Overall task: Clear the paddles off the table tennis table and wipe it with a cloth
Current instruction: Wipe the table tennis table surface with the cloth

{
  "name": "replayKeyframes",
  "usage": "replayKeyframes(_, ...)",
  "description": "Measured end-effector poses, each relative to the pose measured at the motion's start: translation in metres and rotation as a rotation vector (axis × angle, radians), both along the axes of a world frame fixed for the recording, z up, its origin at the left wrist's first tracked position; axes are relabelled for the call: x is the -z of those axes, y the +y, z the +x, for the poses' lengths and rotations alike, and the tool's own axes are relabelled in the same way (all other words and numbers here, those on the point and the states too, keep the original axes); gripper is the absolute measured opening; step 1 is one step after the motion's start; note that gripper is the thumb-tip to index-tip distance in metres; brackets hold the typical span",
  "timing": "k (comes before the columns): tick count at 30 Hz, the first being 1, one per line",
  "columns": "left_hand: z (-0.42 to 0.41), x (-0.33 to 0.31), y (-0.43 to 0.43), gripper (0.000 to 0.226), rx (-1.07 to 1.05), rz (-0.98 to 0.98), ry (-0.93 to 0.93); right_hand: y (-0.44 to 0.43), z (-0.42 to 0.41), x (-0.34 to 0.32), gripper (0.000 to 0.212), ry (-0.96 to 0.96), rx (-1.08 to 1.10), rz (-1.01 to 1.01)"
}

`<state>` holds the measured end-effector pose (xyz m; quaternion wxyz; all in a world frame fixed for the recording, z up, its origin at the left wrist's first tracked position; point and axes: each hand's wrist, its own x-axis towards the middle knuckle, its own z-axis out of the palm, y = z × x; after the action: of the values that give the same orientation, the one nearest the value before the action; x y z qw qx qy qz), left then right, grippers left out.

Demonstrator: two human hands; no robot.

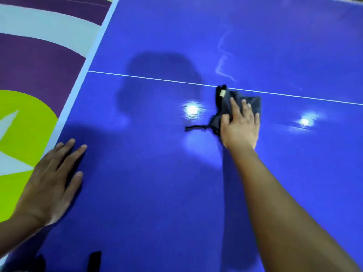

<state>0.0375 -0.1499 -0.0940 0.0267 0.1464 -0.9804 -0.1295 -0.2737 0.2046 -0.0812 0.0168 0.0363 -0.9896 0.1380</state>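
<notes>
The right hand [240,125] presses a dark cloth [225,105] at two o'clock, fingers apparently straight, while the left hand [52,179] lies flat and spread on the table [157,203] at eight.

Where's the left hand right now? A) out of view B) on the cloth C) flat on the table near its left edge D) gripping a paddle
C: the left hand lies flat, fingers straight, on the blue table by its white edge; the right hand presses the cloth.

light: bright, overhead | glare: two spots on table [137,193] | shadows: soft, centre-left | focus: slightly blurred
</notes>
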Motion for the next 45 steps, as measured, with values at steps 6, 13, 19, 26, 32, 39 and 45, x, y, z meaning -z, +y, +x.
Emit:
replayKeyframes(6,-0.002,0.002,0.004,0.065,0.009,-0.003,0.043,0.063,-0.019,-0.007,0.062,-0.039,0.375,-0.031)
replayKeyframes(13,0.001,-0.003,0.007,0.06,0.014,0.006,0.072,-0.074,-0.009,-0.004,0.061,0.004,0.101,-0.02)
replayKeyframes(19,0.003,-0.003,0.005,0.06,0.0,0.022,0.074,-0.275,0.061,0.004,0.059,0.058,-0.436,-0.042)
replayKeyframes(26,0.008,0.0,-0.006,0.058,0.046,0.049,0.077,-0.357,0.11,0.01,0.056,0.004,-0.716,-0.053)
replayKeyframes(32,0.003,-0.002,-0.004,0.062,0.042,0.044,0.092,-0.262,0.091,0.004,0.058,-0.019,-0.556,-0.08)
replayKeyframes(39,-0.002,0.0,-0.003,0.063,0.04,0.021,0.099,-0.048,0.041,-0.001,0.062,0.029,-0.087,-0.032)
replayKeyframes(45,-0.001,-0.001,0.002,0.063,0.013,0.027,0.12,0.042,0.05,-0.006,0.065,0.015,0.193,-0.02)
